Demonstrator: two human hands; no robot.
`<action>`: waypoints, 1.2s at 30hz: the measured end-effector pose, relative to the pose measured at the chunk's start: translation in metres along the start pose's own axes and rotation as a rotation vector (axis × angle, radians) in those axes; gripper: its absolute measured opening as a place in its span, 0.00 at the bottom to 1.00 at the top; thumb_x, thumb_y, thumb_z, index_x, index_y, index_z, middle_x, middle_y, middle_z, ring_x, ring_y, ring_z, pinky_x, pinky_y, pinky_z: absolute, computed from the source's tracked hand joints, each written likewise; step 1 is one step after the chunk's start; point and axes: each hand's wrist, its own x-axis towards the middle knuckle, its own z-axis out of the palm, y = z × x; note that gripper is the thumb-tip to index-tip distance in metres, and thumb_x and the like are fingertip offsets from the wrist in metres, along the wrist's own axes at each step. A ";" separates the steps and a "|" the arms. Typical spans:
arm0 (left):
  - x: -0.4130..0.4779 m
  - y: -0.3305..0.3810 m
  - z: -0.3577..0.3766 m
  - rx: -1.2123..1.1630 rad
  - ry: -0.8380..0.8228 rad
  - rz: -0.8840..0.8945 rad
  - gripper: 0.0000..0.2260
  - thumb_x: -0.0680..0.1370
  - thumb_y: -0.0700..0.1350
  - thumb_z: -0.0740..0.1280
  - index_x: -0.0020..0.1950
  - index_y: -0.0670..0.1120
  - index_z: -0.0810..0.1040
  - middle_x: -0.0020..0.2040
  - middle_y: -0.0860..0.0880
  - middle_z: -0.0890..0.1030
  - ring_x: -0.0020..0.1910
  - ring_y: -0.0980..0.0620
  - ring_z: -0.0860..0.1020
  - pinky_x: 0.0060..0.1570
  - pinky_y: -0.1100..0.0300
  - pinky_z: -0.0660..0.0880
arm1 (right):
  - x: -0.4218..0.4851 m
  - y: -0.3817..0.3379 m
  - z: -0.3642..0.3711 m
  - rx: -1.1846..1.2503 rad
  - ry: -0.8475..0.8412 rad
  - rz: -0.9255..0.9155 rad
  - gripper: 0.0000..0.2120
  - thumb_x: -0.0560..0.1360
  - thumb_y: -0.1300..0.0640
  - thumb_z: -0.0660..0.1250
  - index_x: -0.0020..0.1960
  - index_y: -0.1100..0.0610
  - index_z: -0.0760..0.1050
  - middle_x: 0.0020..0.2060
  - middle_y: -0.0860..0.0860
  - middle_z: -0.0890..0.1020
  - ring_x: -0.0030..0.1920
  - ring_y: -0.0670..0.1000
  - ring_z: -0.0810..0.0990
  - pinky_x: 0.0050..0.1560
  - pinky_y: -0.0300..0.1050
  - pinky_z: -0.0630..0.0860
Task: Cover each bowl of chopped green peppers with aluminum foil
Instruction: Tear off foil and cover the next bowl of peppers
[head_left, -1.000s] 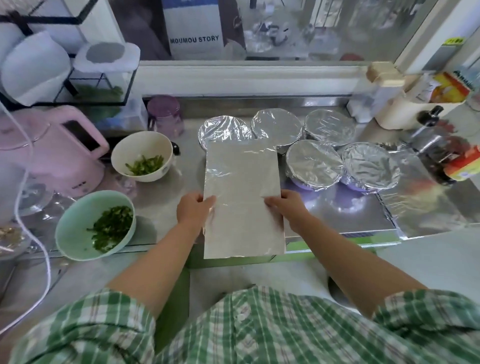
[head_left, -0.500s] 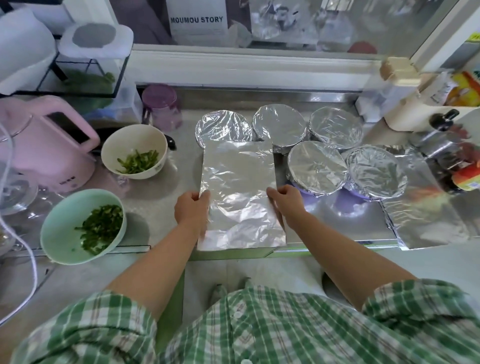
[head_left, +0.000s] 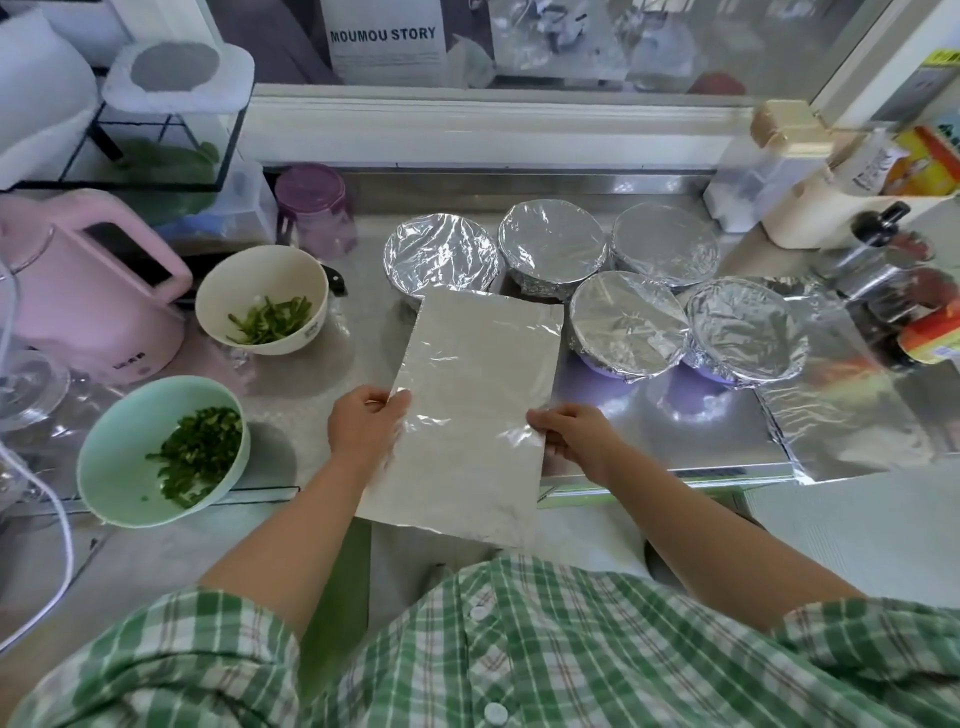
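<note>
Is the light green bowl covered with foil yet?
No, the light green bowl shows chopped peppers, and the left hand and right hand hold the foil sheet.

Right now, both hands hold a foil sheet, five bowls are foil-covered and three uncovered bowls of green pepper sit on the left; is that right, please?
Not quite: the head view shows two uncovered bowls, the white round bowl and the mint-green bowl; the rest stands.

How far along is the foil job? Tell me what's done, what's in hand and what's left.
Done: five foil-covered bowls stand grouped at the back of the counter. In hand: the left hand and right hand each pinch a side edge of a loose foil sheet. Left: the white bowl and the mint-green bowl, both uncovered.
</note>
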 end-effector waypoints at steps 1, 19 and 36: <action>-0.001 0.001 -0.002 -0.016 -0.009 -0.006 0.08 0.74 0.49 0.74 0.41 0.45 0.79 0.32 0.48 0.80 0.27 0.52 0.74 0.36 0.56 0.70 | -0.001 0.002 -0.002 0.014 -0.035 0.029 0.06 0.74 0.61 0.72 0.41 0.60 0.75 0.36 0.54 0.79 0.29 0.45 0.78 0.29 0.35 0.74; -0.037 -0.006 0.023 1.057 -0.283 0.648 0.64 0.57 0.85 0.51 0.80 0.48 0.35 0.77 0.40 0.28 0.76 0.42 0.28 0.76 0.41 0.34 | 0.025 -0.007 0.021 -1.407 -0.021 -0.770 0.59 0.63 0.21 0.53 0.79 0.57 0.39 0.78 0.57 0.38 0.78 0.55 0.36 0.77 0.51 0.38; -0.022 -0.022 0.019 0.904 -0.305 0.625 0.71 0.54 0.86 0.49 0.78 0.34 0.38 0.80 0.37 0.40 0.80 0.42 0.41 0.77 0.52 0.41 | 0.027 -0.005 0.007 -1.360 -0.220 -0.693 0.76 0.50 0.23 0.71 0.76 0.56 0.27 0.78 0.54 0.41 0.78 0.53 0.43 0.77 0.52 0.48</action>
